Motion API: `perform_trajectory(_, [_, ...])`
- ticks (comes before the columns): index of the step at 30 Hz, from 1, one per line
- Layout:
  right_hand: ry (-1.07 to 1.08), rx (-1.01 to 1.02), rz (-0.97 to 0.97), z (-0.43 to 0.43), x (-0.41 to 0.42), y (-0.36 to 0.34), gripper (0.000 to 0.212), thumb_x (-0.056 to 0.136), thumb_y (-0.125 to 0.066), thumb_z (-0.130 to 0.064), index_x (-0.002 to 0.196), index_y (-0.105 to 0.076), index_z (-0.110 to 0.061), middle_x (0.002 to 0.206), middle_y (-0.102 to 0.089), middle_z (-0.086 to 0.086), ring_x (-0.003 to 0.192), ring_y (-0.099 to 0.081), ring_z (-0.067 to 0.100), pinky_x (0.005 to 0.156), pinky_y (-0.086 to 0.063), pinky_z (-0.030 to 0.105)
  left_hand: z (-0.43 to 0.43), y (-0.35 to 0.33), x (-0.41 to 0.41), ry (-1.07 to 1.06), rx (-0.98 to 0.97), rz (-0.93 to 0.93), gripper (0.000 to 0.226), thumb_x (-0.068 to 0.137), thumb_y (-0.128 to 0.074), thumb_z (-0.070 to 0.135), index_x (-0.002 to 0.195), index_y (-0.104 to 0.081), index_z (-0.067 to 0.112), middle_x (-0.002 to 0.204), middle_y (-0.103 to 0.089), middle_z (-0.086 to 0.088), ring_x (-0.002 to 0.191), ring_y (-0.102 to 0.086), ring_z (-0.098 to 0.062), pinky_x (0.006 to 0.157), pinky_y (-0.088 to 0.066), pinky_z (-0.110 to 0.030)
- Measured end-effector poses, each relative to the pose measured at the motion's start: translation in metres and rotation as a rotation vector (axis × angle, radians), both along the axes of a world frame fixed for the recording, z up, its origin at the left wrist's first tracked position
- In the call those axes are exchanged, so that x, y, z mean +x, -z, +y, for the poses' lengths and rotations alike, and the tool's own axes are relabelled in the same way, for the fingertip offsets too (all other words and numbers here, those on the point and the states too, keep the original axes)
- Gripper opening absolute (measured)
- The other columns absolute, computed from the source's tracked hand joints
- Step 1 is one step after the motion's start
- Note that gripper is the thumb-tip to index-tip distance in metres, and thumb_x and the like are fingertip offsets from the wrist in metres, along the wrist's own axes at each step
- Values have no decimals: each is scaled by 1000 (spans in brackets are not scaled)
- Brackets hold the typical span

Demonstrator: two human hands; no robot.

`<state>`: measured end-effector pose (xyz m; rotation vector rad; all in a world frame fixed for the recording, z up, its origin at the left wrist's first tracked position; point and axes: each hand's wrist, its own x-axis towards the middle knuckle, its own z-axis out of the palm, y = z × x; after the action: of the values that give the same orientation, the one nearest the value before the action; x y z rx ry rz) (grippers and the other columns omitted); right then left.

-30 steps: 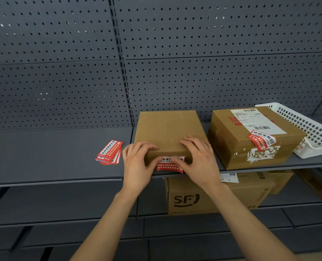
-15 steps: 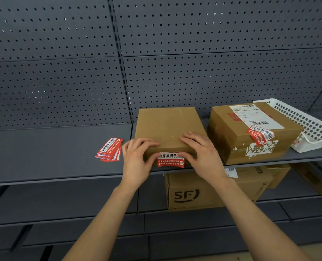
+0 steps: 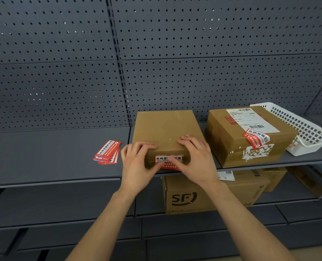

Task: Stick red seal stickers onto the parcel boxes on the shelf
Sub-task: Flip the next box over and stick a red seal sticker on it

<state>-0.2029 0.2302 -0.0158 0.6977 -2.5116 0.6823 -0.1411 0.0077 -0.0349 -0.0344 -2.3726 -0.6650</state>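
A flat brown parcel box (image 3: 164,127) lies at the front edge of the grey shelf (image 3: 43,153). A red seal sticker (image 3: 168,159) sits on its front face, folded over the lower edge. My left hand (image 3: 135,164) and my right hand (image 3: 196,159) rest with fingers on the box top, and both thumbs press on the sticker from either side. To the right stands a taller parcel box (image 3: 232,144) with a red seal sticker (image 3: 256,138) over its top front edge. A stack of red seal stickers (image 3: 107,152) lies on the shelf, left of my left hand.
A white plastic basket (image 3: 307,132) leans at the shelf's right end behind the taller box. On the shelf below stand an SF-marked carton (image 3: 184,198) and more cartons to its right. A grey pegboard wall backs the shelves.
My thumbs have moved closer together over the sticker on the box front. The boxes and sticker stack stay where they were.
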Motion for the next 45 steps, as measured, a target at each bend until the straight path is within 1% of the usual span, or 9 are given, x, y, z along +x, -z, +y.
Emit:
perform_trajectory(4, [25, 40, 79, -4, -1, 8, 71, 88, -70, -72, 139, -62, -23, 145, -58, -4, 143, -49, 17, 127, -28, 42, 9, 3, 0, -45, -28, 18, 61, 75, -93, 54, 123, -66, 29, 128, -59, 9, 126, -47, -14, 116, -34, -46])
perform_trajectory(9, [22, 71, 114, -3, -3, 13, 80, 84, -72, -75, 141, -60, -20, 146, -58, -2, 145, -49, 18, 127, -28, 43, 8, 8, -3, -63, -45, 19, 62, 74, -93, 53, 123, -64, 28, 128, -58, 7, 127, -52, -19, 118, -29, -41])
perform_trajectory(13, [36, 62, 116, -4, -2, 16, 82, 84, -73, -75, 143, -58, -20, 148, -56, -1, 145, -48, 19, 128, -29, 44, 9, 10, -5, -65, -58, 36, 62, 75, -94, 52, 123, -64, 26, 129, -59, 5, 127, -52, -21, 117, -32, -45])
perform_trajectory(16, [35, 58, 126, -4, -3, 18, 82, 84, -74, -75, 143, -59, -20, 148, -56, -1, 145, -49, 18, 128, -27, 42, 8, 12, -5, -66, -64, 53, 62, 75, -94, 51, 123, -65, 24, 129, -59, 4, 127, -52, -22, 116, -34, -47])
perform_trajectory(22, [39, 92, 132, -4, -4, 20, 91, 79, -76, -77, 146, -57, -20, 150, -55, -1, 146, -47, 19, 129, -26, 43, 5, 15, -6, -48, -83, 71, 65, 75, -94, 54, 125, -66, 22, 131, -60, 3, 128, -54, -23, 116, -34, -46])
perform_trajectory(30, [48, 105, 164, -4, -5, 22, 91, 80, -76, -77, 146, -58, -18, 151, -56, 0, 147, -48, 20, 129, -28, 45, 5, 17, -5, -47, -113, 93, 70, 72, -97, 50, 127, -66, 20, 133, -61, 2, 130, -51, -21, 115, -36, -49])
perform_trajectory(39, [50, 127, 184, -3, -6, 25, 92, 80, -75, -77, 148, -57, -17, 153, -56, 2, 148, -48, 22, 128, -29, 47, 2, 19, -6, -44, -149, 76, 73, 73, -95, 53, 131, -65, 20, 135, -60, 0, 133, -53, -24, 116, -36, -52])
perform_trajectory(45, [44, 135, 204, -2, -9, 27, 94, 80, -76, -76, 149, -55, -17, 154, -55, 2, 148, -47, 22, 129, -29, 47, 1, 20, -6, -40, -170, 75, 75, 72, -95, 50, 133, -64, 20, 136, -61, -2, 136, -52, -26, 117, -36, -54])
